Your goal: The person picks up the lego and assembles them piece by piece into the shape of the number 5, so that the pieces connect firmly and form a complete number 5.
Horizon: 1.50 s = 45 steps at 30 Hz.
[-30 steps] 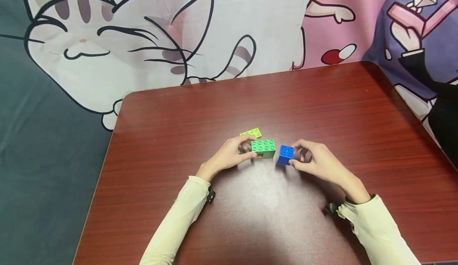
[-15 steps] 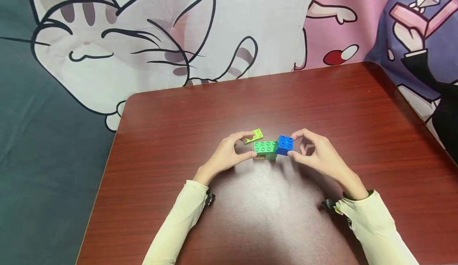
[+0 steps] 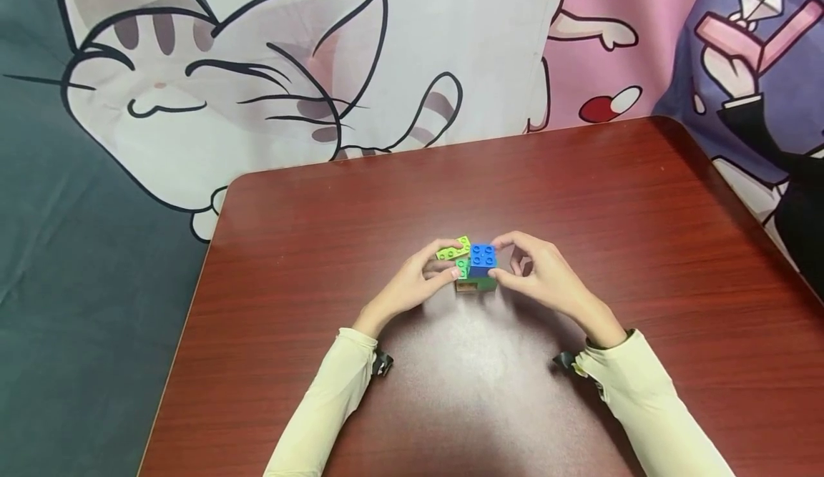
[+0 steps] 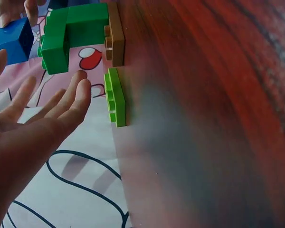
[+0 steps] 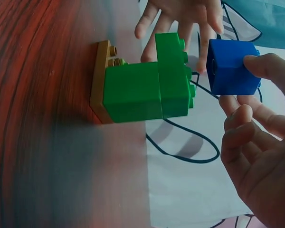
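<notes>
Printed cloth is hanging behind the table, one backdrop (image 3: 502, 41) with a big smiling cartoon cat on white and teal, pink and purple parts beside it. One reddish-brown wooden table (image 3: 309, 241) is filling most of the space below.

Two hands in two pale sleeves (image 3: 325, 398) are meeting over five toy pieces: one blue block (image 3: 482, 260), two green blocks, one brown base and one thin lime piece. Three of these are forming a stack: the brown base (image 4: 116, 38) is lying on the table, the lower green block (image 5: 132, 90) is sitting on it, and the longer upper green block (image 5: 173, 80) is lying across the top. The lime piece (image 4: 117, 99) is lying flat near the stack, on its far left side.

The right hand (image 3: 543, 271) is pinching the blue block between thumb and fingers, holding it just above the stack, a gap showing in both wrist views. The left hand (image 3: 412, 277) is spreading its fingers beside the stack; whether it is touching is unclear.

Half a second ago the blue block was tilting at the stack's right end; now it is hovering farther left, more level, hiding most of the upper block's studs. The stack and lime piece are staying about where they were.
</notes>
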Each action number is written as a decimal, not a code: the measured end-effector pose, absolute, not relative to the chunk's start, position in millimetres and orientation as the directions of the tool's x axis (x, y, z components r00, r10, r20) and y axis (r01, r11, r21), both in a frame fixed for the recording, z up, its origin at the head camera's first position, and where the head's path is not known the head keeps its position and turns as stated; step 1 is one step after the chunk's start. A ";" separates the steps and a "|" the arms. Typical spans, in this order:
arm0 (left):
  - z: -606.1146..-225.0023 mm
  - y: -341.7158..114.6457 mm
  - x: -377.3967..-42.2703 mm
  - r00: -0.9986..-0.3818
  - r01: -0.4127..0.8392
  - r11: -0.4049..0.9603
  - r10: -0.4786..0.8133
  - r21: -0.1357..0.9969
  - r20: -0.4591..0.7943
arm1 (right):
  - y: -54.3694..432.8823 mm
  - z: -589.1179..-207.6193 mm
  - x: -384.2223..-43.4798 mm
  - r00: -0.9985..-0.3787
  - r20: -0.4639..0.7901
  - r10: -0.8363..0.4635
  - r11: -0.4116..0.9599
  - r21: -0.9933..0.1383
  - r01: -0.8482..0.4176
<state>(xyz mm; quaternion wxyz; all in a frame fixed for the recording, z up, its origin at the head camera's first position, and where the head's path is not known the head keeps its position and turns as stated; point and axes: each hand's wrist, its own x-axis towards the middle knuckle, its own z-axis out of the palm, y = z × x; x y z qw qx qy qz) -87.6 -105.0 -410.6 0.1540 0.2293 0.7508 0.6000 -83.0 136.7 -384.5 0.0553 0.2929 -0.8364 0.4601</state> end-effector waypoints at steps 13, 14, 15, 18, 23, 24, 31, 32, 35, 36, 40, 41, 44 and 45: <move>-384.0 -102.2 -77.2 -0.792 0.015 0.031 0.611 0.999 -0.007 | 124.1 -390.8 -87.6 -0.794 0.360 -0.490 0.386 -0.727 -0.568; -384.5 -102.5 -77.1 -0.786 0.012 0.020 0.618 1.000 -0.003 | 123.6 -391.5 -88.1 -0.791 0.361 -0.495 0.386 -0.724 -0.572; -384.8 -103.0 -77.0 -0.783 0.005 0.011 0.622 1.000 -0.003 | 123.3 -392.1 -88.4 -0.788 0.360 -0.500 0.386 -0.722 -0.575; -386.3 -104.6 -75.6 -0.773 -0.003 0.005 0.635 1.000 -0.006 | 122.3 -393.7 -88.9 -0.777 0.361 -0.516 0.384 -0.713 -0.587; -387.0 -104.7 -74.5 -0.774 0.009 0.016 0.633 1.000 -0.003 | 121.5 -392.2 -91.8 -0.763 0.369 -0.530 0.399 -0.686 -0.609; -386.7 -104.1 -74.4 -0.776 0.014 0.018 0.631 1.000 -0.001 | 121.4 -391.5 -92.5 -0.760 0.370 -0.534 0.406 -0.676 -0.615; -383.5 -99.6 -73.7 -0.785 0.029 0.051 0.619 0.998 -0.009 | 122.1 -388.7 -94.1 -0.741 0.373 -0.558 0.417 -0.646 -0.639; -383.3 -99.5 -73.6 -0.790 0.024 0.052 0.613 0.998 -0.014 | 122.0 -388.5 -94.1 -0.742 0.372 -0.557 0.416 -0.648 -0.638; -383.5 -97.8 -74.2 -0.803 0.011 0.051 0.596 0.999 -0.022 | 122.7 -388.5 -93.6 -0.748 0.369 -0.551 0.424 -0.648 -0.632; -383.6 -97.5 -74.3 -0.807 0.007 0.052 0.591 0.999 -0.025 | 122.7 -388.4 -93.6 -0.750 0.367 -0.550 0.427 -0.649 -0.630; -383.4 -96.9 -74.4 -0.816 0.005 0.050 0.577 0.999 -0.025 | 122.4 -389.8 -94.0 -0.754 0.359 -0.549 0.430 -0.653 -0.624; -383.2 -96.8 -74.2 -0.818 0.005 0.047 0.575 0.999 -0.023 | 122.6 -390.0 -94.0 -0.756 0.358 -0.548 0.429 -0.656 -0.621; -382.6 -96.2 -74.1 -0.819 -0.008 0.028 0.574 1.000 -0.023 | 123.3 -390.7 -93.7 -0.768 0.353 -0.534 0.429 -0.670 -0.606; -382.4 -95.8 -74.0 -0.818 -0.016 0.020 0.574 1.000 -0.025 | 123.9 -390.9 -93.4 -0.773 0.351 -0.529 0.426 -0.678 -0.599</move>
